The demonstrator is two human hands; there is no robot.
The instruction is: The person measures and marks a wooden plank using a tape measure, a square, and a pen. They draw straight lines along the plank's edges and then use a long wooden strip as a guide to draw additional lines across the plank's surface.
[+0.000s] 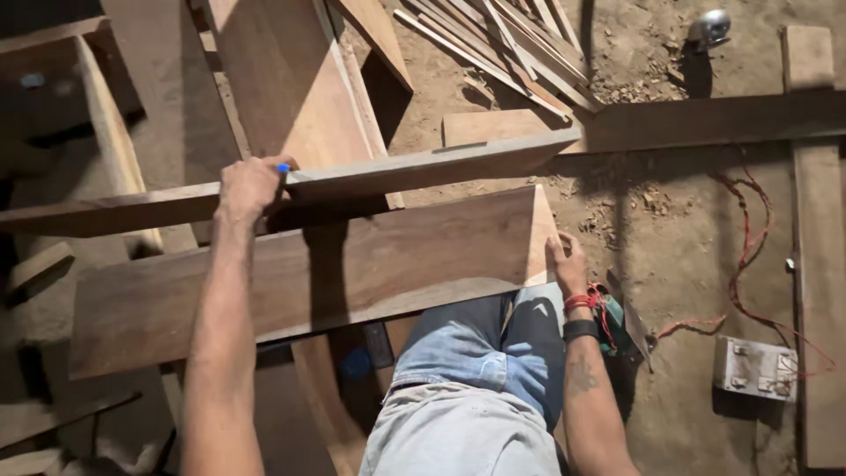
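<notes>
Left hand point(249, 187) closed around a small blue-tipped marker point(283, 167), its tip against the upper edge of a long narrow grey-brown wooden batten point(423, 166) laid on edge above the plank. Right hand point(566, 260) lies open and flat, fingers gripping the right end of a wide reddish-brown wooden plank point(352, 269) that rests across the person's denim-clad knee point(493, 339). Hands well apart, one at each end of the work. Red cord point(749, 256) trails over the sandy floor point(670, 220) to a grey metal box point(755, 368). Loose timber offcuts point(511, 44) lie beyond the batten.
</notes>
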